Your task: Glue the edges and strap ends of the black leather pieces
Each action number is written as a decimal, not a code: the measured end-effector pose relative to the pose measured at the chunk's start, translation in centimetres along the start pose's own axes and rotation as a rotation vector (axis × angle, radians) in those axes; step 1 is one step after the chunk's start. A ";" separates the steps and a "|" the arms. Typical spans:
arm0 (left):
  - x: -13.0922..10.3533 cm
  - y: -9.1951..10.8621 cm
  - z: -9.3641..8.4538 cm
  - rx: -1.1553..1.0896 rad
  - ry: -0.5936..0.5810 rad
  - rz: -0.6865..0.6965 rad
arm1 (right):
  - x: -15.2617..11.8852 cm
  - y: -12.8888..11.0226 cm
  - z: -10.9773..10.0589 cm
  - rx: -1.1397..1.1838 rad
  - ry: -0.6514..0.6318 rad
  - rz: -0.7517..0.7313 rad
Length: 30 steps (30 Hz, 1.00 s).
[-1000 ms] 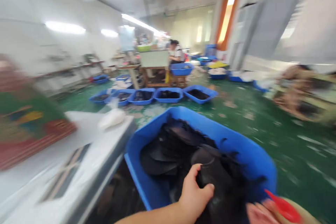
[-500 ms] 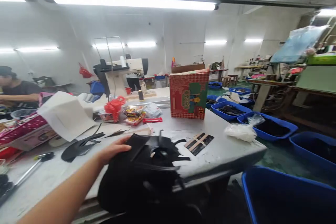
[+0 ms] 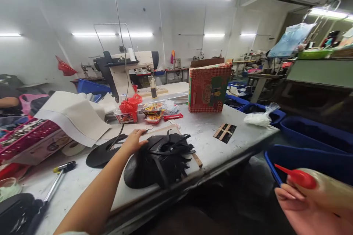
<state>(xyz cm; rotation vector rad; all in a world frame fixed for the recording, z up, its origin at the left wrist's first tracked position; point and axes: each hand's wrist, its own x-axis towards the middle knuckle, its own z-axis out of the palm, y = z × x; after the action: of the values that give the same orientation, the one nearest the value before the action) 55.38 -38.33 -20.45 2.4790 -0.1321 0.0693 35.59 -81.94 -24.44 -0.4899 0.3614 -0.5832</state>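
Clock directions take the stack of black pieces (image 3: 157, 159) as the dial's centre. From my remote position I see the stack lying on the white board (image 3: 124, 198), at the near edge of the table (image 3: 215, 154). Its rounded ends face eight o'clock and its loose strips fan toward two. I judge that the board gives a flat base within easy reach.

My left hand (image 3: 134, 142) lies at ten o'clock, its thumb against the stack's upper edge and apart from the fingers; it appears to steady rather than pinch. My right hand (image 3: 306, 205), just past three, is closed around the bottle (image 3: 331, 189). Its red nozzle points up toward ten, presumably tipped to stay clear of the blue tub (image 3: 289, 152) behind it. The loose piece (image 3: 100, 152) lies at nine, the hammer (image 3: 56, 183) between eight and nine.

Half a second ago the stack overhangs the table's edge, nearer the camera; now it rests on the board. The bottle and right hand, out of view then, now appear.
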 end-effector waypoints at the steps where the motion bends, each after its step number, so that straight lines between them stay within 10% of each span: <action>1: -0.8 -0.1 -0.2 0.050 0.034 0.064 | -0.9 0.7 1.0 -0.035 -0.015 -0.019; 8: -9.3 -0.4 3.4 0.205 -0.109 0.560 | -3.8 3.9 5.1 -0.097 -0.056 0.008; 17: -9.3 2.9 6.9 0.412 -0.062 0.378 | -1.4 8.6 9.3 -0.097 -0.206 0.103; 24: -9.8 0.5 8.4 0.210 -0.074 0.422 | 2.2 12.5 11.7 -0.101 -0.295 0.229; 30: -9.6 0.6 8.9 0.278 0.344 0.550 | 3.7 14.1 11.9 -0.105 -0.379 0.313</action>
<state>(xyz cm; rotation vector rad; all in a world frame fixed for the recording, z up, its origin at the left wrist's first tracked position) 45.91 -43.50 -27.88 2.5835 -0.6891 0.7868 50.02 -69.97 -22.80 -0.6183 0.1025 -0.1608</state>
